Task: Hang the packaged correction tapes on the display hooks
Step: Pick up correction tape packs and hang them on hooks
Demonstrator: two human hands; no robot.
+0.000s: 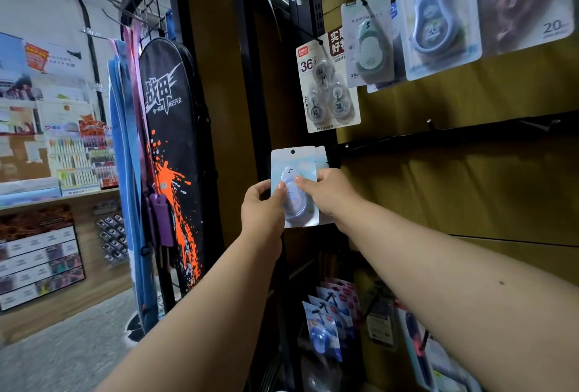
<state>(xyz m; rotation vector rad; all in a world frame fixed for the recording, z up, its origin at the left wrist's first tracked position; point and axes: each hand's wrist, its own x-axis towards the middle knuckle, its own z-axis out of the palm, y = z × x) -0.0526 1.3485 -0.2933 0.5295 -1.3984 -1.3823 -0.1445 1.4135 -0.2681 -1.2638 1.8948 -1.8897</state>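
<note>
A pale blue packaged correction tape (294, 169) with a round hang hole at its top is held upright in front of the dark shelf frame. My left hand (261, 208) pinches its lower left side, thumb on the blister. My right hand (329, 191) grips its right side, where the edge of a second package (321, 156) shows behind it. Up and to the right runs a black rail with bare display hooks (430, 124). Above it hang other packaged correction tapes: a three-pack (327, 88), a green one (369, 41) and a blue one (437, 16).
A black racket bag with orange splashes (170, 156) hangs on a wire rack to the left. More blue packages (326, 322) hang low beside my right forearm. Shelves of pens and stationery (75, 156) line the far left wall, with grey floor below.
</note>
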